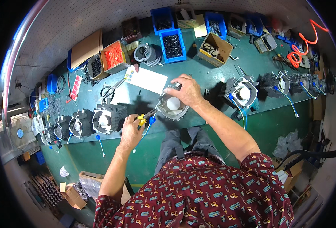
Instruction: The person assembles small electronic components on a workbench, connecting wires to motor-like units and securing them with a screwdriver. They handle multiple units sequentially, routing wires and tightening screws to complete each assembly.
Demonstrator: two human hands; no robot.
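Note:
A grey metal motor housing (pixel 173 108) with a round white centre stands on the bench in front of me. My right hand (pixel 187 91) is closed over its upper rim. In my left hand (pixel 131 131) is a pair of yellow-handled pliers (pixel 141 120), their dark jaws reaching to the housing's left edge. Just below the jaws a blue grommet (pixel 152 120) sits on thin wires that hang past the bench's front edge. Whether the jaws grip anything is too small to tell. Similar finned housings with blue grommets stand left (pixel 104 120) and right (pixel 244 92) of me.
Scissors (pixel 111 91) lie by a white sheet (pixel 147 79). Behind stand a box of orange-red parts (pixel 121 68), a blue bin (pixel 183 45) of black parts and a cardboard box (pixel 226 48). An orange coiled hose (pixel 295 57) hangs at far right.

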